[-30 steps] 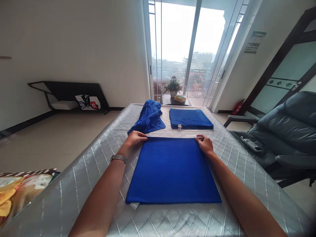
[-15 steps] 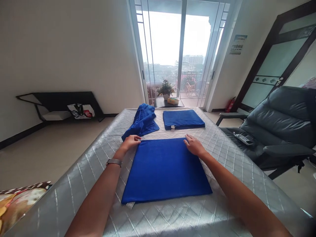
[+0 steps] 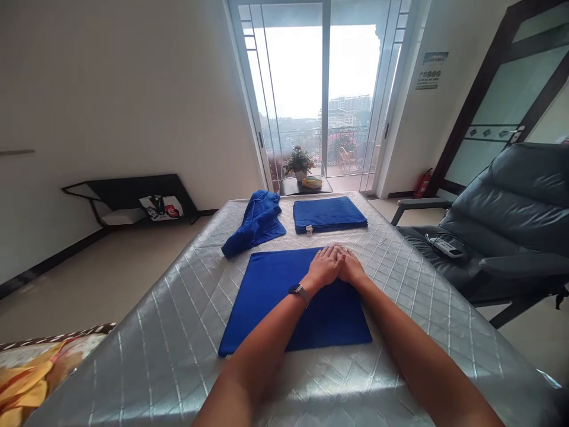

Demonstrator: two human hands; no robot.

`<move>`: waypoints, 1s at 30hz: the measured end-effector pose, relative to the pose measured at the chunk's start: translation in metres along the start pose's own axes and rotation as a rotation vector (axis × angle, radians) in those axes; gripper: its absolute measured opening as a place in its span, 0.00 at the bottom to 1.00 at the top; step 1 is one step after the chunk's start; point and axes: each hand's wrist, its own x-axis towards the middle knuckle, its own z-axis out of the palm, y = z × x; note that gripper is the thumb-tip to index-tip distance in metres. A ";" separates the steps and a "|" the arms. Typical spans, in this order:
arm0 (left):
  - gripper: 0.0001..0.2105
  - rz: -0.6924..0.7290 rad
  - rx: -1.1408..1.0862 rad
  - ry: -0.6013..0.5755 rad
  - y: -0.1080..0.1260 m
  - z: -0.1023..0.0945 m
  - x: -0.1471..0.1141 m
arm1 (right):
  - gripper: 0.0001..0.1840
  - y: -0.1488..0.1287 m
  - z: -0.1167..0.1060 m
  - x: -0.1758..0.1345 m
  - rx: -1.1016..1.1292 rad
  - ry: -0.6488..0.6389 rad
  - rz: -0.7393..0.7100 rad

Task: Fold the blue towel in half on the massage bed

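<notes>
A folded blue towel [image 3: 271, 302] lies flat on the silver quilted cover [image 3: 186, 308]. My left hand [image 3: 326, 267], with a watch on its wrist, rests palm down near the towel's far right corner, fingers stretched out. Right beside it, touching it, my right hand [image 3: 352, 267] lies on the same corner with its fingers extended and partly hidden by the left. Beyond the towel sits a neat stack of folded blue towels [image 3: 329, 213] with a white tag at its front edge. A crumpled blue towel [image 3: 256, 222] lies to the left of that stack.
A dark reclining armchair [image 3: 511, 213] with a white remote-like device [image 3: 444, 246] stands to the right. Past the cover's far edge, a small table [image 3: 288, 188] holds a potted plant [image 3: 300, 163]. Patterned fabric [image 3: 40, 373] shows at lower left.
My left hand has moved right, from the towel's far left corner across to my right hand at the far right corner. The view has shifted slightly.
</notes>
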 end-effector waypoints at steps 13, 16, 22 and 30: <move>0.39 -0.600 0.277 -0.120 -0.138 -0.081 -0.106 | 0.34 -0.008 -0.006 0.002 0.021 -0.034 0.064; 0.40 -0.646 0.295 -0.117 -0.148 -0.088 -0.118 | 0.35 -0.008 -0.007 0.002 0.007 -0.052 0.074; 0.42 -0.652 0.275 -0.120 -0.145 -0.089 -0.118 | 0.35 -0.009 -0.009 0.008 -0.054 -0.089 0.069; 0.40 -0.654 0.290 -0.095 -0.149 -0.085 -0.117 | 0.35 -0.014 -0.014 -0.007 -0.106 -0.065 0.066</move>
